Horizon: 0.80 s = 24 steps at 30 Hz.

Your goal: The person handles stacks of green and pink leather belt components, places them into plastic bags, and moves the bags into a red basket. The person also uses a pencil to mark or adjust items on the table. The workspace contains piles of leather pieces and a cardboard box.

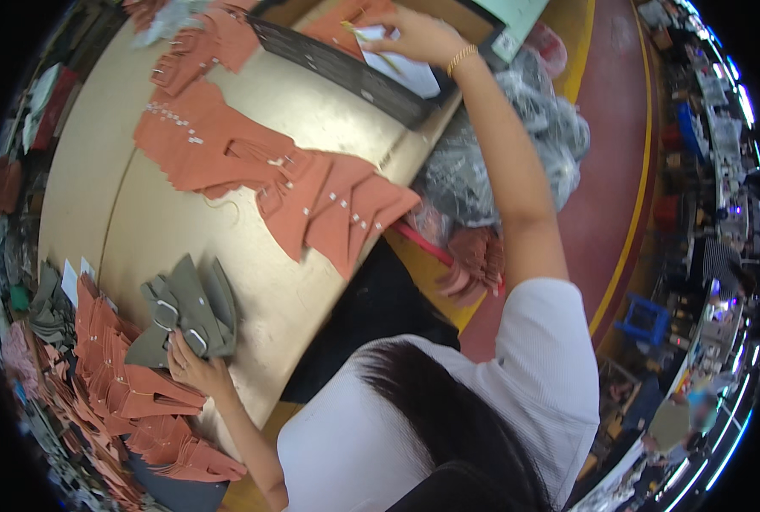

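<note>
My left hand point(194, 367) grips the lower edge of a small stack of olive-green cut pieces point(197, 299), its fingers against their two metal buckles point(194, 337). At the far side of the table, my right hand point(418, 38) reaches into a dark open box point(337, 72). Its bent fingers close around a thin yellow stick-like thing point(386, 60), whose kind is unclear. White paper point(414, 75) and a rust-orange piece point(324, 34) lie in the box under this hand. Overlapping rust-orange pieces point(209, 149) with small white marks spread across the table point(167, 222) between my hands.
Bundled orange pieces point(111, 358) line the left table edge, beside more olive pieces point(49, 299). Orange buckled straps point(179, 64) lie toward the back. Clear plastic bags point(504, 145) bulge beyond the right table edge. A blue stool point(644, 317) stands across the red walkway point(606, 171).
</note>
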Available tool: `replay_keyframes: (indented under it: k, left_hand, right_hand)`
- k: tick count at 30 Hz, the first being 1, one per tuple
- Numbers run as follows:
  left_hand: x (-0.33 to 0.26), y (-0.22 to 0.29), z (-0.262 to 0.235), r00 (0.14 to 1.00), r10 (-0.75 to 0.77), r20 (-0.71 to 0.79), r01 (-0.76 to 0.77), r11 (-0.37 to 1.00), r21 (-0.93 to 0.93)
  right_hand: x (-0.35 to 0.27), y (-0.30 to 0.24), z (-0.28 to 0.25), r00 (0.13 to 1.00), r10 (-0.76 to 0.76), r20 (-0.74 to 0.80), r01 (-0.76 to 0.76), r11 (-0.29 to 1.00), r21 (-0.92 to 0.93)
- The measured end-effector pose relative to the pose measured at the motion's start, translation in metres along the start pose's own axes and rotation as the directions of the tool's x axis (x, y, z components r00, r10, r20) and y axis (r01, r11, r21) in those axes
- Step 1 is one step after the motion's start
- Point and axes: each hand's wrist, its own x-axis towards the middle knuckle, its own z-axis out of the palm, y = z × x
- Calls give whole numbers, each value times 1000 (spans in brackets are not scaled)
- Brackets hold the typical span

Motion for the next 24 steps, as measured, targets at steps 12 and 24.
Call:
replay_keyframes:
  k: [12, 24]
  left_hand:
    - [10, 94, 27, 998, -31, -46, 30, 1000, -6]
    - [-22, 64, -14, 992, 1, -126, -61, 876, -478]
  right_hand:
    - [-197, 4, -108, 977, 198, -77, -185, 971, 152]
    - [-304, -29, -137, 871, 486, -73, -478, 873, 98]
